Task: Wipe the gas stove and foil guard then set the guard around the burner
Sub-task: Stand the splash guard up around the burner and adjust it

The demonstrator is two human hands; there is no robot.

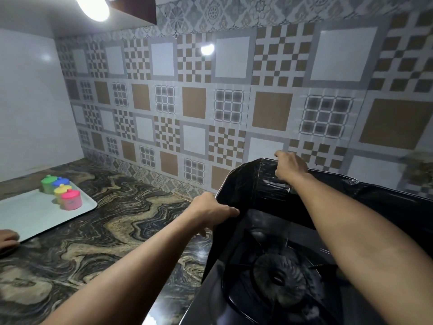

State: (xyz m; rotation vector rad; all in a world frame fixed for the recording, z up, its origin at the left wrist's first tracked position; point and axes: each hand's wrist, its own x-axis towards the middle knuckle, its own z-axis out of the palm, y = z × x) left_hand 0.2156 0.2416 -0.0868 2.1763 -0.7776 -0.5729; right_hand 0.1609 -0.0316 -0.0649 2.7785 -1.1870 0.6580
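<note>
While our left hand pinches the foil guard's nine-o'clock edge and our right hand grips its twelve-o'clock rim around the burner, we judge it light, thin, crease-prone—best held along top edges.
</note>
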